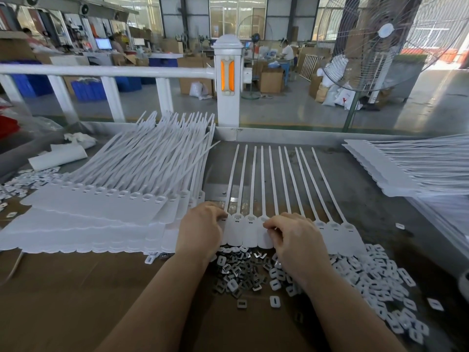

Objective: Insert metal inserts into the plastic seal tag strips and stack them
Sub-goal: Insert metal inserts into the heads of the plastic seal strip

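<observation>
A sheet of white seal tag strips (256, 232) lies in the middle of the workbench (380, 204), its joined tag heads toward the near edge and its thin tails pointing to the far edge. The left hand (200, 229) rests at the left end of this sheet, with curled fingers holding its edge. The right hand (294, 237) is over the tag heads near the middle, its fingertips pressed together on one head; I cannot tell if they pinch an insert. The hands are apart. Just before the tag heads, at the near edge, lies a heap of metal inserts (241, 273), with white plastic caps (380, 280) spreading to the right. A high stack of strips (114, 199) fills the left side, and another stack (418, 168) lies at the right edge.
</observation>
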A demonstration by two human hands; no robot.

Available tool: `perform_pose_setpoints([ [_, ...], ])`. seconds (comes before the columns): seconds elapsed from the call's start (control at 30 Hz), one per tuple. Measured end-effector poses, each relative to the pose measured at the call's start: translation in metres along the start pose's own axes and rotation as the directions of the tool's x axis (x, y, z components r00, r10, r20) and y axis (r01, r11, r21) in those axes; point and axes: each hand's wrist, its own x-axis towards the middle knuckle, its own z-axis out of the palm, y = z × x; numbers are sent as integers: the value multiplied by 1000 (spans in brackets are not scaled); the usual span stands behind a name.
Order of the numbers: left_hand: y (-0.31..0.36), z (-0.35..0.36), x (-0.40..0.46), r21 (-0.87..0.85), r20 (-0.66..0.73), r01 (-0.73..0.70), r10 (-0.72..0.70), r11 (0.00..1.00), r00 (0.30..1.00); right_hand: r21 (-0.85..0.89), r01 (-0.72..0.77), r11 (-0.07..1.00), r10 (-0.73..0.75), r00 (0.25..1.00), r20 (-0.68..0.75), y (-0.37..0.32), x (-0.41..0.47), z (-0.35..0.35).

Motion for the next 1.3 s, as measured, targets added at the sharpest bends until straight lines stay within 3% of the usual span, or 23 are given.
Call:
perform_pose_setpoints([
  [0.53, 0, -1, -4, -56, 22, -10, 11, 998, 1000, -165, -12, 986, 12, 1000, 1, 1, 0, -5],
  [0.7, -2, -3, -6, -136, -16, -48, 46, 990, 999, -43, 31, 999, -31, 999, -17, 0, -4, -8],
  [0.9, -5, -3, -8, -158, 0, -73, 74, 985, 997, 112, 225, 968, -240, 959, 148, -9, -3, -11],
  [1.03, -5, -4, -9, -220, 32, -52, 60, 974, 998, 108, 243, 964, -262, 938, 227, -10, -3, -11],
  [1.3, -7, -6, -11, -262, 74, -80, 103, 962, 992, 111, 284, 952, -303, 926, 225, -11, -4, -8],
])
